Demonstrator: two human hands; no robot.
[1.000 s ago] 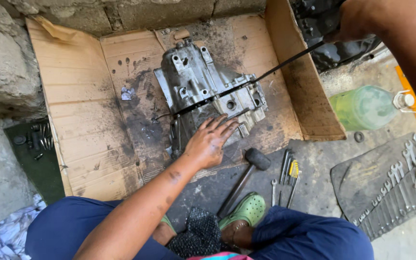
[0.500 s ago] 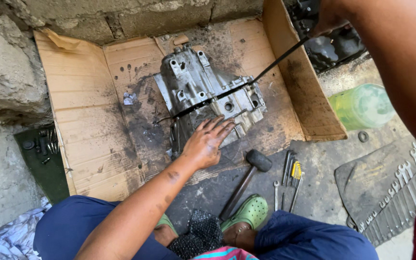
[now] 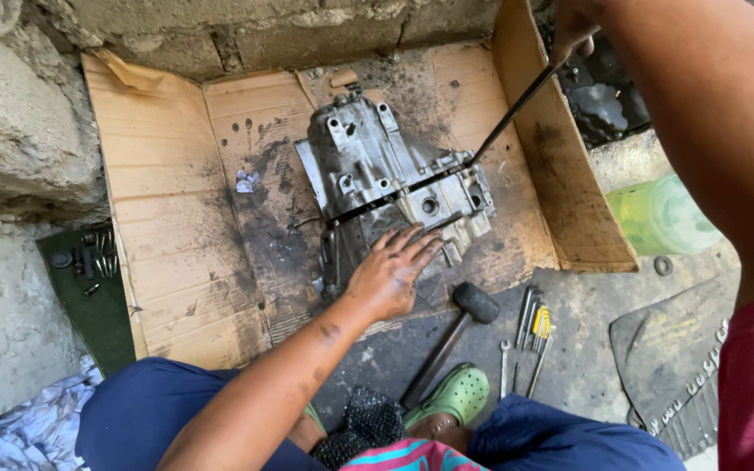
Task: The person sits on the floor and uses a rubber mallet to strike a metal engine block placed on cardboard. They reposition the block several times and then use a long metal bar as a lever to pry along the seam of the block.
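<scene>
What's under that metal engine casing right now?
The metal engine casing sits on flattened, oil-stained cardboard. A long bar lies across its top, and the left hand presses its near edge. Whatever lies directly beneath is covered.

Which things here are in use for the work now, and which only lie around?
In use: grey metal engine casing; long dark steel rod; left hand; right hand; stained cardboard sheet.
Lying about: black rubber mallet; green plastic bottle; small screwdrivers.

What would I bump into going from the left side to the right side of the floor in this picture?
Stone wall → dark green tray of bolts → cardboard → metal engine case → hammer → small wrenches and screwdriver → green bottle.
</scene>
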